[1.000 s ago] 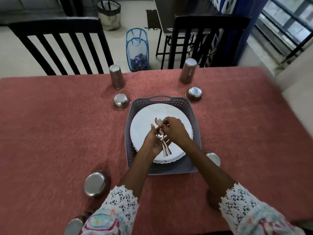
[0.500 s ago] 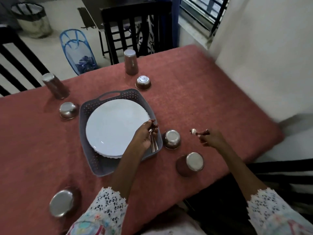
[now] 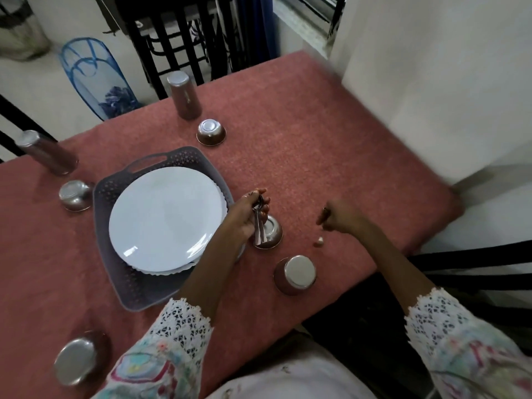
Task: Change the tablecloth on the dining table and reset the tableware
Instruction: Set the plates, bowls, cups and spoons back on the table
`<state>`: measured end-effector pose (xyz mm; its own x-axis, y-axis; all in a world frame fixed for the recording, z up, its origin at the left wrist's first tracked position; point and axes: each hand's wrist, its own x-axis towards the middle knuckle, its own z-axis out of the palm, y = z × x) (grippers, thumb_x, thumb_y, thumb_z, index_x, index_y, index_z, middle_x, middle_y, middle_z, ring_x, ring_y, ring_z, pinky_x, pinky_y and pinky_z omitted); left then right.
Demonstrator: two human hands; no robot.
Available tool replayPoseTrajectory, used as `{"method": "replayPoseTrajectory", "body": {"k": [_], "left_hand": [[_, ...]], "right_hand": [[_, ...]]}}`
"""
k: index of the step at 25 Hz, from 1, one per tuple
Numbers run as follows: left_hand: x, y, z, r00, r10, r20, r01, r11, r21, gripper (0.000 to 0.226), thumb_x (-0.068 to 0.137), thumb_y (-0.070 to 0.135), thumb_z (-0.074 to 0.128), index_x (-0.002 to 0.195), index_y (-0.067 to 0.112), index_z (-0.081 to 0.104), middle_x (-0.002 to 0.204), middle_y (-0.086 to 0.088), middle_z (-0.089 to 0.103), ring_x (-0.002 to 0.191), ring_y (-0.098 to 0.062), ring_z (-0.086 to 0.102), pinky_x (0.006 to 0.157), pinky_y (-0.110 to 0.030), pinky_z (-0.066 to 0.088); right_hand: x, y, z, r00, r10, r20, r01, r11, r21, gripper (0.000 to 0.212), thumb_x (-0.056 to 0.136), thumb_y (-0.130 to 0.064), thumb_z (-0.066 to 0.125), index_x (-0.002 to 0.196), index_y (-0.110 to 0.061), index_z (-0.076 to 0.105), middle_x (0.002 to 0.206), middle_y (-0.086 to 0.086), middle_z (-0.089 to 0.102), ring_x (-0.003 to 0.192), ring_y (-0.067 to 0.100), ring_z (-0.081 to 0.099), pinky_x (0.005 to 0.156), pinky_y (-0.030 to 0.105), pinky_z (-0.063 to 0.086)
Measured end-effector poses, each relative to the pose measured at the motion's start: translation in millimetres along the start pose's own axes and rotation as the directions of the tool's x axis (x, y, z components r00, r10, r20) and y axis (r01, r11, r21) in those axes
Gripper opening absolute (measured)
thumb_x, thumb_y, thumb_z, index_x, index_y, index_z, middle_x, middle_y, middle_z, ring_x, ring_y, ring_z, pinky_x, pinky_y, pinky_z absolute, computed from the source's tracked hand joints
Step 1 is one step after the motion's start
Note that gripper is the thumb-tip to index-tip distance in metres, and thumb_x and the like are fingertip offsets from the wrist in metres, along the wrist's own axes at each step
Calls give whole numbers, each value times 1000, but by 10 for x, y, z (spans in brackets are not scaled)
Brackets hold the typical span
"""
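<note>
Right grip [image 3: 338, 218] lowered, spoon [image 3: 319, 240] now touching tablecloth [image 3: 316, 145] — left unchanged

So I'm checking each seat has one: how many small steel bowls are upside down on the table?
3 clearly: one by the far tumbler, one left of the tray, one under the left hand's spoons. The near-left steel piece may be another.

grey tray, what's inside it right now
A stack of white plates sits inside the grey tray, filling most of it. Scalloped rims of lower plates peek out at the near edge. How many plates there are, and the tray floor beneath them, cannot be seen.
</note>
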<state>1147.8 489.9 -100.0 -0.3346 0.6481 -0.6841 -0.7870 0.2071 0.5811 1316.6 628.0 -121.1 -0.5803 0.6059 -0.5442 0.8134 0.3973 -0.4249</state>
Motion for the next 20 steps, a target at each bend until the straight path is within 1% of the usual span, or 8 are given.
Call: {"method": "replayPoseTrajectory", "body": {"k": [4, 7, 9, 10, 12, 15, 17, 20], "left_hand": [[61, -9, 112, 1000, 0, 21, -1, 1000, 23, 27, 102, 13, 29, 85, 12, 50, 59, -1, 52, 35, -3, 47, 35, -9, 34], [101, 9, 141, 1000, -9, 26, 8, 999, 32, 27, 102, 14, 29, 85, 13, 50, 61, -1, 51, 35, -3, 47, 34, -9, 34], [128, 16, 160, 1000, -6, 24, 5, 999, 40, 27, 102, 14, 29, 85, 13, 50, 65, -2, 49, 34, -2, 47, 34, -9, 34], [139, 12, 173, 1000, -4, 26, 3, 999, 44, 27, 103, 14, 28, 85, 13, 49, 67, -3, 48, 34, -2, 47, 34, -9, 34], [149, -21, 204, 999, -10, 31, 8, 999, 47, 27, 103, 14, 28, 85, 13, 49, 67, -3, 48, 34, -2, 47, 34, -9, 34], [174, -51, 234, 999, -23, 34, 22, 999, 38, 27, 102, 14, 29, 85, 12, 50, 64, -2, 51, 35, -2, 48, 34, -9, 35], [190, -50, 230, 999, -24, 30, 23, 999, 38, 27, 102, 14, 30, 86, 12, 51, 64, -2, 52, 35, -2, 48, 34, -9, 35], [211, -33, 225, 999, -26, 21, 25, 999, 42, 27, 102, 14, 30, 86, 12, 51, 67, -3, 50, 35, -2, 48, 34, -10, 35]], "right_hand": [[83, 38, 134, 989, 104, -103, -43, 879, 475, 15, 80, 13, 60, 91, 8, 68, 74, 14, 64, 56, 16, 62, 57, 19, 53], [49, 167, 117, 998, 31, -46, -17, 960, 279, 22, 77, 15, 58, 92, 4, 69, 63, 7, 60, 56, 17, 57, 58, 27, 50], [53, 165, 51, 1000, -12, 18, 11, 996, 91, 26, 77, 12, 58, 91, -5, 70, 63, 6, 60, 55, 13, 55, 57, 25, 45], [72, 130, 20, 1000, -20, 17, 19, 997, 70, 26, 78, 12, 58, 90, -7, 70, 67, 8, 62, 57, 13, 55, 57, 25, 45], [131, 49, 11, 998, -23, -50, 32, 978, 207, 21, 81, 12, 56, 93, 0, 70, 73, 13, 65, 59, 16, 58, 59, 26, 50], [168, 51, 169, 982, 145, -121, -54, 828, 559, 11, 84, 8, 57, 85, 4, 67, 69, 7, 62, 59, 13, 56, 54, 17, 50], [127, 155, 392, 964, 221, -149, -124, 867, 483, 8, 84, -6, 63, 79, -2, 68, 72, 10, 67, 61, 17, 59, 59, 26, 49], [-59, 231, 709, 957, 220, -189, -172, 955, 241, 24, 86, -25, 63, 98, -5, 66, 95, 12, 70, 87, 29, 65, 75, 34, 48]]}}
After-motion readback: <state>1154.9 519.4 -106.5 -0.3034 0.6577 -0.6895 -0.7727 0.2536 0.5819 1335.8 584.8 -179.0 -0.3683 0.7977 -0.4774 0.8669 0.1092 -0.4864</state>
